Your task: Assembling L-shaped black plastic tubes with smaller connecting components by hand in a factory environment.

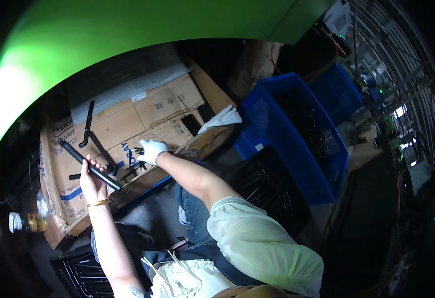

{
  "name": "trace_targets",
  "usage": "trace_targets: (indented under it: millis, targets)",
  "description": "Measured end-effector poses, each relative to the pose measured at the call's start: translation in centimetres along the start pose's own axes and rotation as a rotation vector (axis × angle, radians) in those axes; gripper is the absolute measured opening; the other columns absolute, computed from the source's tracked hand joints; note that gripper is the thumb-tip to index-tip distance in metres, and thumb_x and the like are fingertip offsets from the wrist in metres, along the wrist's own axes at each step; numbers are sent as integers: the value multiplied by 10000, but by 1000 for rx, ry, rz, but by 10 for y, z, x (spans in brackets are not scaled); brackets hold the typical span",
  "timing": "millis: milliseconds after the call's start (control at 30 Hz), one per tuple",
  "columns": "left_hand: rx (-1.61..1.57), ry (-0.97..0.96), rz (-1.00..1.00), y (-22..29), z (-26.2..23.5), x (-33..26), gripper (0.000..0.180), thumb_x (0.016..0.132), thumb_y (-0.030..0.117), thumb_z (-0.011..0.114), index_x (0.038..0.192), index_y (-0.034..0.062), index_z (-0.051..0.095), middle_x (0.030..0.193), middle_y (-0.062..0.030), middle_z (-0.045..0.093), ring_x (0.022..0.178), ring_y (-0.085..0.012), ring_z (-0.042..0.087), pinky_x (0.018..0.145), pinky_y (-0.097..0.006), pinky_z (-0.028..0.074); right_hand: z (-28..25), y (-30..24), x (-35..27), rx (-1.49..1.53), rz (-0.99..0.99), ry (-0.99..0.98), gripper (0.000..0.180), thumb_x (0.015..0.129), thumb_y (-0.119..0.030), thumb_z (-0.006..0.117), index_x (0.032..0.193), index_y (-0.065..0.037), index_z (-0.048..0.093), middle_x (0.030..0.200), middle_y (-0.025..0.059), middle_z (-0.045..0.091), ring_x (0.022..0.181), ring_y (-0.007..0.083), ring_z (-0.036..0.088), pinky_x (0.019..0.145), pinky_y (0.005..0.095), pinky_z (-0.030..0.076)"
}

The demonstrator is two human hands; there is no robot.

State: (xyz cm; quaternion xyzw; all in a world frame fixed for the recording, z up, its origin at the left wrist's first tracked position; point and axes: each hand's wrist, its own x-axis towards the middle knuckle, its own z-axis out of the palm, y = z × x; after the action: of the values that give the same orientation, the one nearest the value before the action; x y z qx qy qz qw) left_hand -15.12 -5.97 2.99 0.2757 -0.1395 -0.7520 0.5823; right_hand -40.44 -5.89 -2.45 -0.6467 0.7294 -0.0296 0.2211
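My left hand (93,183) is bare and closed around a long black plastic bar (106,180), which slants across the left part of the cardboard-covered work surface (118,121). My right hand (153,151) wears a white glove. Its fingers are bent around something small and dark by the cardboard's near edge, too small to name. Just below those fingers lie several small black pieces (130,171). Beyond my left hand, two thin black parts with hooked ends rest on the cardboard: an upper one (87,124) and a lower one (100,149).
A loose white glove (221,119) lies on the cardboard's right edge. Blue crates (336,171) stand to the right, one holding dark parts. Black trays of parts sit low at right (267,186) and left (80,273). A bottle (28,222) stands far left; a green panel (143,30) overhangs.
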Motion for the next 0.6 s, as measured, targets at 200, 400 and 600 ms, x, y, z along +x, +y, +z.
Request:
trace_targets:
  millis: [200, 400, 600]
  targets:
    - [16, -58, -29, -3, -12, 12, 232, 1022, 263, 496, 1081, 51, 571, 837, -11, 531, 742, -118, 511, 690, -255, 454, 7, 2, -8, 58, 5, 144, 467, 867, -492, 622, 1091, -92, 537, 1035, 160, 664, 988, 329, 655, 816, 458, 533]
    - [35, -48, -15, -3, -24, 22, 227, 1022, 267, 498, 1034, 53, 575, 802, -10, 534, 693, -119, 512, 648, -250, 468, 13, -8, -13, 80, -73, 204, 311, 922, -406, 563, 1011, -108, 576, 982, 143, 664, 925, 331, 662, 775, 453, 532]
    - [23, 10, -14, -5, -29, 32, 184, 1015, 252, 507, 997, 80, 570, 788, -4, 531, 677, -116, 509, 625, -256, 463, -2, -16, -25, 219, -106, 414, 265, 924, -356, 554, 971, -98, 587, 933, 145, 654, 878, 331, 656, 756, 449, 529]
